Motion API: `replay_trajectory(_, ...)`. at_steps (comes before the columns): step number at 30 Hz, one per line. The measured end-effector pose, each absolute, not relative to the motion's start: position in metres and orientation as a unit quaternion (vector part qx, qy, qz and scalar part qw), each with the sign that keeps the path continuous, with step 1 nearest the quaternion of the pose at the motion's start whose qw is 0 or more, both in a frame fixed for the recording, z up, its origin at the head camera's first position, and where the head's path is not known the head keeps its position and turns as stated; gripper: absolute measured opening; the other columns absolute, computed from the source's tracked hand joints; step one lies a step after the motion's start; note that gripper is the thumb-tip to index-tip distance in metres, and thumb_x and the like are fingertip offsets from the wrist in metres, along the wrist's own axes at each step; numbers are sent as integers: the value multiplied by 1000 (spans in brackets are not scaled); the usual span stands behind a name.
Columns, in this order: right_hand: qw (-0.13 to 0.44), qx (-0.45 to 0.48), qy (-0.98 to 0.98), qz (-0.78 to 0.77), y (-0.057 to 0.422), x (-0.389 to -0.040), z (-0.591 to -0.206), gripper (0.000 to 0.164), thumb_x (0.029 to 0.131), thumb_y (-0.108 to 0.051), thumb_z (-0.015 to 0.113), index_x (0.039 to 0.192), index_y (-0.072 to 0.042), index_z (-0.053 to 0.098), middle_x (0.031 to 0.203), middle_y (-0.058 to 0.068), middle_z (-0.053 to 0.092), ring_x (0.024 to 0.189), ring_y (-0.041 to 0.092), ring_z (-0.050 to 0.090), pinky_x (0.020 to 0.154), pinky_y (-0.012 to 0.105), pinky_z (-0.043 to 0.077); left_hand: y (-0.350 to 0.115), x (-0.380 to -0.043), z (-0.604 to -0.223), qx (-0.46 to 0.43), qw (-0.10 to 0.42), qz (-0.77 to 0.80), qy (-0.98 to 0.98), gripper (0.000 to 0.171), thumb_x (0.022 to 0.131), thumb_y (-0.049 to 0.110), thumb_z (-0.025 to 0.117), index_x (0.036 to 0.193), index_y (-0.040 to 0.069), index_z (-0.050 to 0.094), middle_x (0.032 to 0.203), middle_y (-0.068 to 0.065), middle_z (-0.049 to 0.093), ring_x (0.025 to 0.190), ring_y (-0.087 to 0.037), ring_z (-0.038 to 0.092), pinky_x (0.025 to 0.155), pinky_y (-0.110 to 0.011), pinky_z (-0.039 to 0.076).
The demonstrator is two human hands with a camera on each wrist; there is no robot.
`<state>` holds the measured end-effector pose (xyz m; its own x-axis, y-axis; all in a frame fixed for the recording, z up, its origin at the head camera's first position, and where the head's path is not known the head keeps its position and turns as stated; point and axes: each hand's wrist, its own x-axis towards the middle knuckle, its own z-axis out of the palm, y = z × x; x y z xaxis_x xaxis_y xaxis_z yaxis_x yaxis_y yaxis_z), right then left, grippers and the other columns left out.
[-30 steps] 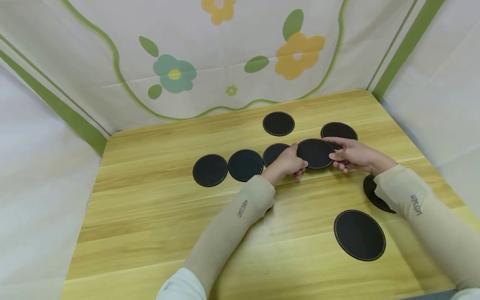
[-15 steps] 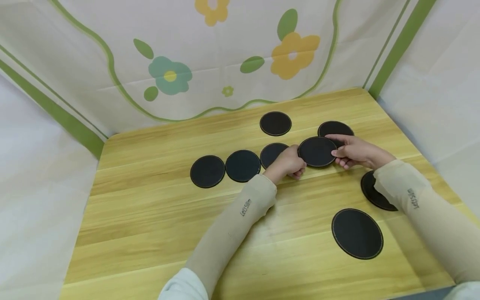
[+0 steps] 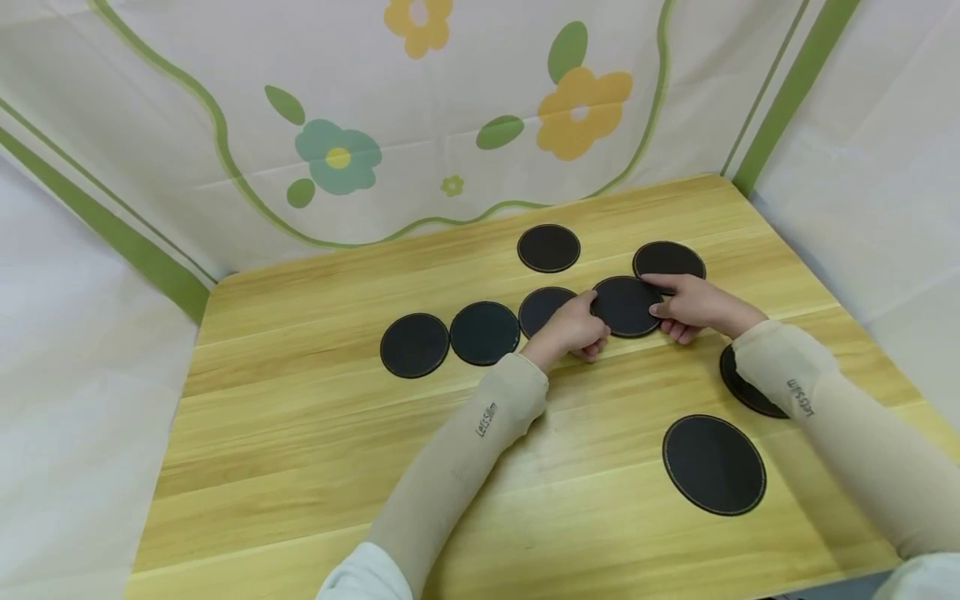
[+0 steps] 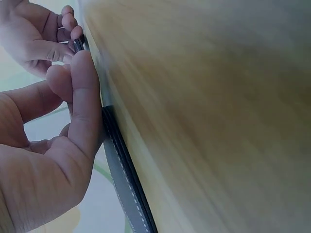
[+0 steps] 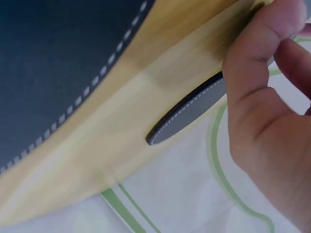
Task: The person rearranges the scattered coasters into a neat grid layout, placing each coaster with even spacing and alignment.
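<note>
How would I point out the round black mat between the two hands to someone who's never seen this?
On the wooden table, find the row of four round black mats. Follow it rightward to the end mat. Unlike its neighbours, this one is between two hands, the left hand at its left edge and the right hand pinching its right edge.

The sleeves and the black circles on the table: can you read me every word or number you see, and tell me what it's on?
"Let'sSlim", in dark letters on the left sleeve.
"Let'sSlim", the same, sideways on the right sleeve.
The letters are small, so I can't be sure of the apostrophe.
No words or numbers that I can see on the black discs.
</note>
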<state>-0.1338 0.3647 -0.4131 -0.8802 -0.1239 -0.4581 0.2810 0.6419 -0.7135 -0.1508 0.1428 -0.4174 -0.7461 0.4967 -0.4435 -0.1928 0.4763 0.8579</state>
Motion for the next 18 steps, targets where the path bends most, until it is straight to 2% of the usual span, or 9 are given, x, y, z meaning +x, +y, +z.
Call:
replay_trajectory(9,235,-3,896,-376,372,-133,-415,65,104,-11,55,160,-3,23,69,14,61,51,22,59,50,39,55,152,-150,-420,105,343,478,802,70,99,7,58,161,13,26,62,-12,59,43,-18,51,48,-30,52)
replay_trajectory(15,223,10,891,-396,382,-132,-414,66,105,-11,53,162,-5,19,67,14,59,51,23,55,47,38,51,157,-152,-423,105,347,474,802,69,100,10,59,161,14,26,65,-13,61,44,-18,51,49,-32,53)
replay_trajectory(18,200,19,900,-387,388,-134,-411,63,105,-10,50,161,-3,22,65,14,58,51,23,55,47,38,49,159,-153,-423,108,347,472,803,69,101,12,59,161,14,26,65,-13,61,44,-19,51,49,-32,54)
